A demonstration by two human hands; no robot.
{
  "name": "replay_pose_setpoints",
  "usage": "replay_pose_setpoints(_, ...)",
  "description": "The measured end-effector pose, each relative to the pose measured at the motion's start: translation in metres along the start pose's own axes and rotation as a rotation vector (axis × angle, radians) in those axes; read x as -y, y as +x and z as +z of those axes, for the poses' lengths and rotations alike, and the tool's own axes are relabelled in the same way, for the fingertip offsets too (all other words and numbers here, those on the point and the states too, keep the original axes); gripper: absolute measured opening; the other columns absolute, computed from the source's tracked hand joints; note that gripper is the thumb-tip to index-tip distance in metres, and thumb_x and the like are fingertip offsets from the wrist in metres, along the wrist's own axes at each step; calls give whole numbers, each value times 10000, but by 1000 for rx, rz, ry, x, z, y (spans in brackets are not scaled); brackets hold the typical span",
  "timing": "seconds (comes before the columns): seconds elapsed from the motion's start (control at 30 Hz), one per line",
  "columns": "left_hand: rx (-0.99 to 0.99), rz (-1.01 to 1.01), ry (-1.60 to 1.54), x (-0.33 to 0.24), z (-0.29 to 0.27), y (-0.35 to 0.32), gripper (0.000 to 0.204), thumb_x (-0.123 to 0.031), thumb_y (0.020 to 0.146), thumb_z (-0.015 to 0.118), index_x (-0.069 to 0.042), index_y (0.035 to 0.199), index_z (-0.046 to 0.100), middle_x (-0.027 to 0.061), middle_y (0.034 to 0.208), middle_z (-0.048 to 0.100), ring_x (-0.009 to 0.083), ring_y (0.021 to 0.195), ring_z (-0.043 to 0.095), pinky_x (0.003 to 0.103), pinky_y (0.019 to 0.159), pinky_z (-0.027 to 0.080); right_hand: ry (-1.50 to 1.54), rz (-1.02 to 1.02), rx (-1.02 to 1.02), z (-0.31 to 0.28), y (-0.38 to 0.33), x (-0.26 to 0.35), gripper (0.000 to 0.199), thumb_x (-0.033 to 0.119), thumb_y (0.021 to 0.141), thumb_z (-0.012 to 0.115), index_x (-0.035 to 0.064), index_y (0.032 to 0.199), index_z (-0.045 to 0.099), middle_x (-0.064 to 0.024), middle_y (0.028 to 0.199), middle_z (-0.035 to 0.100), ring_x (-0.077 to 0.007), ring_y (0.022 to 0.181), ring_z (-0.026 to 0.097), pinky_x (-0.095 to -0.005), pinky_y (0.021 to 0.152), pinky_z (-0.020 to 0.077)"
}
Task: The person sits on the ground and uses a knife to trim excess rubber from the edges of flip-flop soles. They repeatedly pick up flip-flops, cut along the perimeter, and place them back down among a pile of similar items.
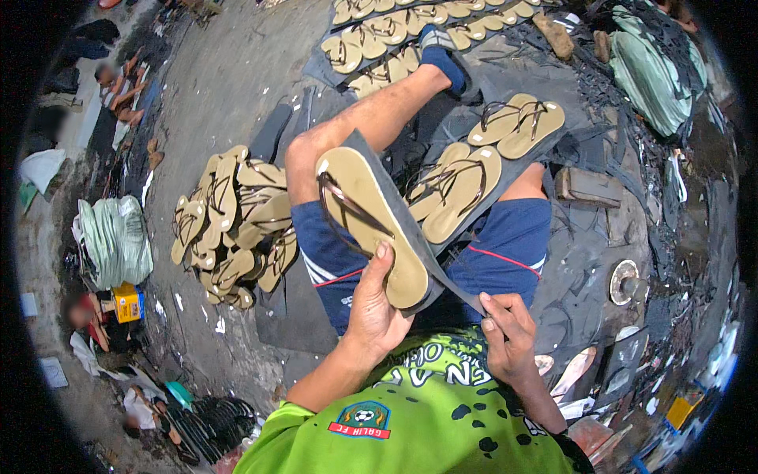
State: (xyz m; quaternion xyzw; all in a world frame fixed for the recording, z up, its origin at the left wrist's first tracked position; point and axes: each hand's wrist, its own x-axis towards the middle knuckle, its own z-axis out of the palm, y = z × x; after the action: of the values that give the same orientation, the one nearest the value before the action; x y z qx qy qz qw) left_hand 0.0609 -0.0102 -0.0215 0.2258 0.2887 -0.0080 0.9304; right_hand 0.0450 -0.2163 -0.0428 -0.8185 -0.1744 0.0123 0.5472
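At the centre of the frame the left hand point(377, 304) grips a tan flip-flop point(369, 221) by its heel end, thumb pressed on the footbed, fingers wrapped underneath and out of sight. The sandal lies on a dark rubber sheet point(414, 229) that runs diagonally from the knee down to the lower right of centre. There the right hand point(509, 336) pinches the sheet's narrow tip between closed thumb and fingers.

Further up the same sheet, right of centre, sit two more pairs of tan flip-flops point(489, 158), resting over the person's blue shorts point(505, 249). A loose heap of finished sandals point(233, 225) lies on the floor at centre left, close beside the bare knee. More sandals in rows point(403, 31) fill the top centre, partly cut off by the frame edge and by the outstretched foot. Pale green stacked sheets point(114, 241) sit at the left, and another such bundle point(651, 67) at the upper right. The right side is a dark clutter of rubber offcuts point(624, 158), hard to sort out. Other people at the left rim are small and blurred.
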Motion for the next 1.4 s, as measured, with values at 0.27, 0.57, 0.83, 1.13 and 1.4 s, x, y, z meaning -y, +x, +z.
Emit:
replay_pose_setpoints(0.27, -65, 140, 55, -8, 30, 5, 269, -359, 940, 610, -141, 1097, 612, -7, 949, 680, 114, 810, 654, 285, 731, 546, -188, -82, -12, -3, -19, -6, 493, -5, 714, 692, 92, 1194, 635, -131, 897, 604, -251, 692, 611, -357, 601, 496)
replay_pose_setpoints(0.57, -12, 120, 159, 4, -6, 0, 329, -340, 937, 599, -66, 1120, 600, 41, 997, 671, 140, 863, 661, 308, 786, 548, -89, 45, 150, -5, 24, 18, 415, 21, 805, 675, 83, 1213, 641, -104, 871, 615, -275, 683, 624, -364, 618, 510)
replay_pose_setpoints(0.83, -2, -10, 274, -1, -21, -11, 398, -417, 878, 651, -93, 1102, 594, 11, 969, 643, 129, 881, 629, 294, 789, 526, -75, 26, 217, 18, 60, 24, 460, 40, 821, 662, 154, 1265, 617, -107, 891, 589, -297, 735, 622, -400, 639, 501)
replay_pose_setpoints(1.13, -31, -7, 264, -1, -7, -16, 477, -425, 838, 683, -65, 1135, 587, 27, 970, 646, 119, 861, 627, 274, 738, 535, -132, -129, 106, 61, 119, 8, 478, 64, 848, 641, 168, 1311, 579, -101, 871, 564, -313, 777, 622, -419, 665, 496)
replay_pose_setpoints(1.4, 58, -149, 460, 10, -49, -42, 460, -183, 769, 713, -22, 1174, 567, 47, 986, 645, 147, 847, 636, 298, 775, 531, 39, -204, -32, 102, 226, -88, 394, 321, 981, 509, 57, 1262, 591, -116, 870, 635, -275, 819, 635, -355, 691, 504)
